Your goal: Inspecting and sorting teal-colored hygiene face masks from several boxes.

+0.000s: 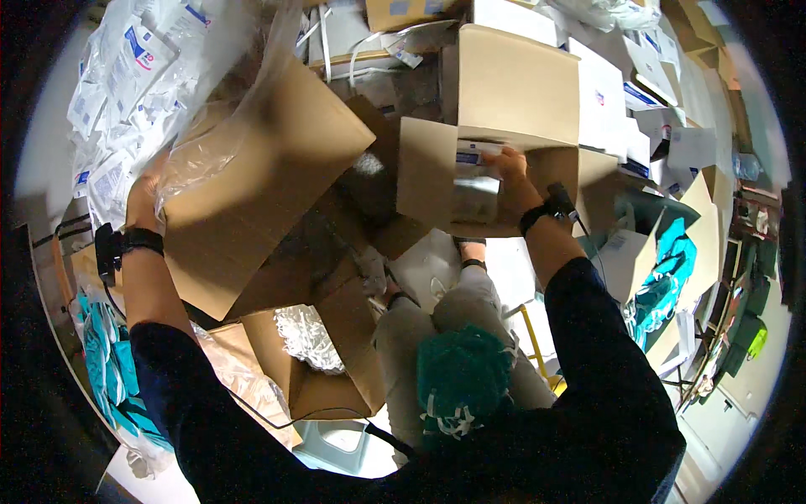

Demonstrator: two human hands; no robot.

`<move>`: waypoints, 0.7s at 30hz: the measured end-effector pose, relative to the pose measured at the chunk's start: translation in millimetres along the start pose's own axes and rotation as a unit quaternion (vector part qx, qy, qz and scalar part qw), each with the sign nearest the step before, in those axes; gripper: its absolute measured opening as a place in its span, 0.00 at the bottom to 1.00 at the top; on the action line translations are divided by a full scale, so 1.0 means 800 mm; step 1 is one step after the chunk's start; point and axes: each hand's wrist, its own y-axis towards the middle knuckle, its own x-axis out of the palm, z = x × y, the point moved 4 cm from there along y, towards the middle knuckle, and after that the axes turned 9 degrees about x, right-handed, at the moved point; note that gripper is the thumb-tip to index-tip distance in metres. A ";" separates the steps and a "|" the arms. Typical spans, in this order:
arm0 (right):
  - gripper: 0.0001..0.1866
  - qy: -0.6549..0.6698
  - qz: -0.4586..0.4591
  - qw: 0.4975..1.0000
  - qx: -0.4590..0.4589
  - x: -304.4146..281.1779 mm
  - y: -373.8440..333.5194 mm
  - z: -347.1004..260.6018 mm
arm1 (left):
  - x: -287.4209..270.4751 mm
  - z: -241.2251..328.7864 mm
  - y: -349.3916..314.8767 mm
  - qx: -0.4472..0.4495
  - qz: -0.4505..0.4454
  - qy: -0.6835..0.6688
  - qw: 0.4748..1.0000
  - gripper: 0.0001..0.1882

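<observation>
My right hand (510, 166) reaches into an open cardboard box (519, 92) ahead of me. Its fingers are closed on the end of a flat white packet (475, 151) with blue print. Clear-wrapped material (475, 197) shows below it in the box. On the far left, my left hand (148, 189) is at the edge of a pile of white packets (126, 92) heaped in a clear plastic bag (210, 155). Plastic and packets cover its fingers. The bag lines a large tilted cardboard box (269, 168).
By my left leg stands an open carton (353, 395) with white stringy material (309, 338). A green cloth item (464, 378) lies on my lap. White boxes (598, 92) stack at the far right. Teal items (667, 269) hang from a carton on the right. A light-blue stool (332, 449) stands below.
</observation>
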 end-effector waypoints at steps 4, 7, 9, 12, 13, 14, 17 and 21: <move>0.11 0.060 -0.088 0.929 -0.355 0.013 -0.126 -0.102 | -0.081 -0.025 0.021 -0.012 0.091 0.198 0.976 0.33; 0.09 0.005 0.065 0.936 -0.346 -0.056 -0.256 -0.158 | -0.047 0.056 -0.012 0.048 0.090 0.159 0.982 0.28; 0.08 0.086 0.074 0.922 -0.369 -0.087 -0.330 -0.189 | -0.064 0.077 -0.046 0.176 0.143 0.177 0.958 0.24; 0.08 0.270 -0.010 0.900 -0.342 -0.131 -0.400 -0.199 | -0.029 0.139 -0.127 0.384 0.247 0.194 0.868 0.14; 0.07 0.289 -0.034 0.915 -0.280 -0.141 -0.418 -0.193 | 0.014 0.176 -0.183 0.407 0.251 0.158 0.864 0.13; 0.06 0.305 -0.066 0.924 -0.220 -0.147 -0.442 -0.193 | 0.055 0.188 -0.230 0.446 0.192 0.099 0.869 0.12; 0.05 0.400 -0.178 0.881 -0.178 -0.128 -0.520 -0.198 | 0.189 0.253 -0.378 0.435 -0.026 -0.046 0.899 0.10; 0.07 0.416 -0.259 0.853 -0.178 -0.126 -0.595 -0.181 | 0.248 0.257 -0.485 0.468 -0.068 -0.081 0.878 0.12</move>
